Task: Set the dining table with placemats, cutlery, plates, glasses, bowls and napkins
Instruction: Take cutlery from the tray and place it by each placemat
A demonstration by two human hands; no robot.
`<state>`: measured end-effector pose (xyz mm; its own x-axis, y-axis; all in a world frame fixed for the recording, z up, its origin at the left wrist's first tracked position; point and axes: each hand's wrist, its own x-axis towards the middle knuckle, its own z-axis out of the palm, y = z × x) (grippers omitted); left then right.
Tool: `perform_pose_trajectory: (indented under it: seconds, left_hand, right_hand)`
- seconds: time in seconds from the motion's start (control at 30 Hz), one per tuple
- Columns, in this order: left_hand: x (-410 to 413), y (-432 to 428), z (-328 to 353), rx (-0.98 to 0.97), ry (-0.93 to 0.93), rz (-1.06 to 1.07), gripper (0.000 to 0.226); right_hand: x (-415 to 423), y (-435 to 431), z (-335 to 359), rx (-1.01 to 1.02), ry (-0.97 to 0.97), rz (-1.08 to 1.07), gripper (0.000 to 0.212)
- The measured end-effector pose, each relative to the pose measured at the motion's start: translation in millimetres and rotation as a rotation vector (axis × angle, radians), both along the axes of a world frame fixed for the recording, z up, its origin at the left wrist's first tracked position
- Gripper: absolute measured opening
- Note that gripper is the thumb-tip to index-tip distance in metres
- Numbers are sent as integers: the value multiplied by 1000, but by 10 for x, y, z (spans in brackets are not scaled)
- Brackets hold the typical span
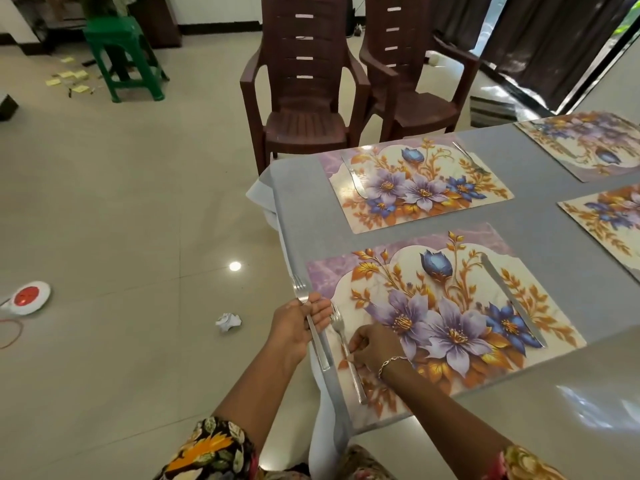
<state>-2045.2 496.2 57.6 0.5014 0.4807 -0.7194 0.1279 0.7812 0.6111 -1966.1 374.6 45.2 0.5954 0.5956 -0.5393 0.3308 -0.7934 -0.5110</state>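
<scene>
Head view: a spare fork [322, 351] is gripped in the left hand [294, 327] at the table [298, 209] edge. A second fork [358, 386] is pinched by the right hand [375, 348] at the left side of the near floral placemat [450, 306]. It could be knocked crooked by withdrawing fingers. The farther placemats [602, 213] are cut off at right.

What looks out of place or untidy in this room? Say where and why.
A crumpled paper ball lies on the floor left of the table, and yellow notes are scattered beside the green stool. Both look like litter.
</scene>
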Motion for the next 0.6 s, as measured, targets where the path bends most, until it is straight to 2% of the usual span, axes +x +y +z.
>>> perform_pose_trajectory:
  seconds: [0.1, 0.2, 0.33, 0.43, 0.6]
  left_hand:
    - [15, -78, 38, 21, -4, 0, 26]
    - [53, -196, 99, 40, -35, -15, 25]
    - [210, -485, 217, 80, -118, -123, 26]
    - [433, -812, 292, 88, -214, -204, 27]
    - [885, -1432, 390, 59, -441, -412, 25]
  right_hand:
    - [18, -22, 3, 17, -18, 19, 35]
    - [51, -117, 51, 104, 57, -23, 35]
    - [123, -390, 206, 349, 421, -411, 24]
    - [233, -666, 405, 540, 741, -652, 29]
    - [515, -1328, 624, 722, 957, -814, 37]
